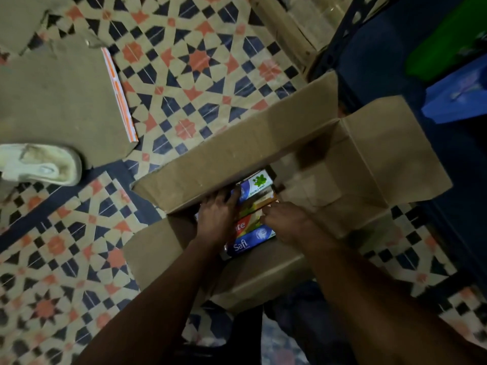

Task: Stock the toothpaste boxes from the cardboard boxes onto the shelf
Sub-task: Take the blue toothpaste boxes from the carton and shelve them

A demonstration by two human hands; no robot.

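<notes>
While the left hand [216,214] and right hand [286,223] clutch opposite ends of the toothpaste boxes [247,243] inside the open cardboard box [237,154], a weak squeeze could let the middle ones spill.

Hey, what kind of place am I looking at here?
Probably a small shop or its stockroom: an open cardboard box of toothpaste boxes sits on a patterned tile floor beside a dark metal shelf holding green and blue packets.

Left grip [217,214], right grip [286,222]: hold on toothpaste boxes [249,242] unclear; shelf [382,61] blurred.
</notes>
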